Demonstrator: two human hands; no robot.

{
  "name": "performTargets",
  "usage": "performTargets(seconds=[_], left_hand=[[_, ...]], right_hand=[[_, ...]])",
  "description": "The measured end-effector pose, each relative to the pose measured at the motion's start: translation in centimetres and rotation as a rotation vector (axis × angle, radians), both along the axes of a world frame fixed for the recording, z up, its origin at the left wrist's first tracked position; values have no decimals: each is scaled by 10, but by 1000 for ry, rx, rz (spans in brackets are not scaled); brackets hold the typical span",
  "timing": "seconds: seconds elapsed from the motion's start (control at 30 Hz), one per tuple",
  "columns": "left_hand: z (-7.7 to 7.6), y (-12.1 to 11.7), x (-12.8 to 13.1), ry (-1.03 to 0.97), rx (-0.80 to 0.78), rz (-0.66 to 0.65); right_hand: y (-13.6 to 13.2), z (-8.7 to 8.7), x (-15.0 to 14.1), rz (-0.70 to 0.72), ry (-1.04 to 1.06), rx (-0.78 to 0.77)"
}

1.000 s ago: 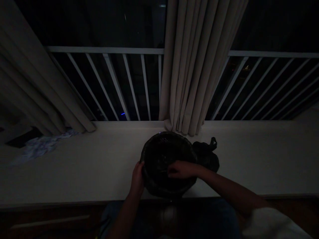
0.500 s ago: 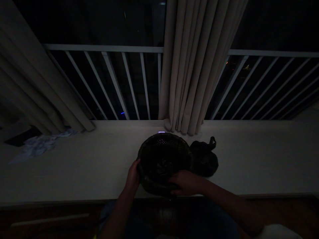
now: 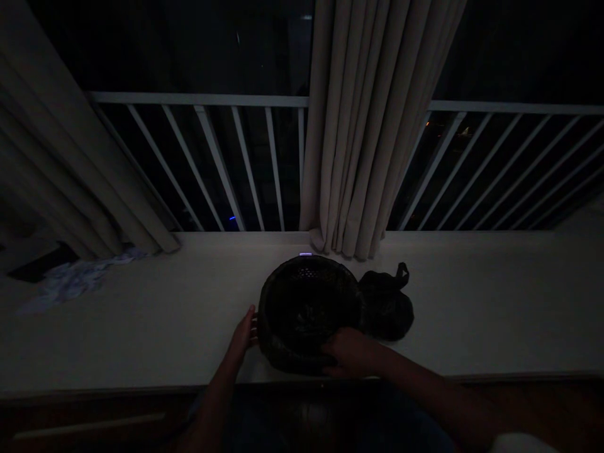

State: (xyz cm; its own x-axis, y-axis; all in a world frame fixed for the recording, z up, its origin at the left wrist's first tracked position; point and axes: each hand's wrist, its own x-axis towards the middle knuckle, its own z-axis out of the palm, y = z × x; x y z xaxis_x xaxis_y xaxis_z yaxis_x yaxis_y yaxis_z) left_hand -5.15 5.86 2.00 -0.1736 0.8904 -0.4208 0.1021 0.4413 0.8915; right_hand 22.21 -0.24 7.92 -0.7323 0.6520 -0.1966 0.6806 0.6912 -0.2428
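A dark round basket (image 3: 306,296), lined with what looks like a black plastic bag, stands on a pale ledge (image 3: 141,314) in very dim light. My left hand (image 3: 243,333) lies flat beside the basket's left rim with its fingers extended, just touching it or a little off it. My right hand (image 3: 352,352) grips the near right rim of the basket, fingers curled over the edge. A knotted black bag (image 3: 389,305) sits against the basket's right side.
Beige curtains hang at the centre (image 3: 372,126) and at the left (image 3: 56,157). A white railing (image 3: 212,163) runs behind the ledge with darkness beyond. Crumpled pale paper (image 3: 70,280) lies at the far left of the ledge.
My right hand came out of the basket's inside to its near right rim. My left hand let go of the left rim and opened flat beside it.
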Motion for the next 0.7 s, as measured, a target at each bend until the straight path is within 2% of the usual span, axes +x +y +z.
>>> performTargets(seconds=[0.03, 0.1, 0.13, 0.17, 0.23, 0.27, 0.33, 0.47, 0.6, 0.7], left_hand=[[3, -3, 0, 134, 103, 35], [14, -12, 3, 407, 421, 80], [22, -20, 8, 538, 591, 46], [29, -28, 15, 636, 728, -55], [45, -46, 34, 744, 876, -405], [51, -55, 46, 779, 897, -592], [58, -69, 69, 866, 849, -800], [58, -78, 98, 988, 672, -935], [55, -74, 101, 1074, 569, -1048], [54, -72, 99, 1136, 548, -1143]], right_hand=[[0, -1, 0, 4, -3, 3], [-1, -2, -1, 12, -10, 12], [-1, -3, -1, 11, -8, 19], [-1, -3, -1, 10, 3, 27], [-1, -2, -1, 13, 52, 42], [0, -1, 0, 12, 82, 51], [3, 3, 5, 11, 136, 68], [10, 7, 21, 19, 163, 117], [14, -3, 33, 43, 99, 125], [13, -13, 35, 32, 61, 146]])
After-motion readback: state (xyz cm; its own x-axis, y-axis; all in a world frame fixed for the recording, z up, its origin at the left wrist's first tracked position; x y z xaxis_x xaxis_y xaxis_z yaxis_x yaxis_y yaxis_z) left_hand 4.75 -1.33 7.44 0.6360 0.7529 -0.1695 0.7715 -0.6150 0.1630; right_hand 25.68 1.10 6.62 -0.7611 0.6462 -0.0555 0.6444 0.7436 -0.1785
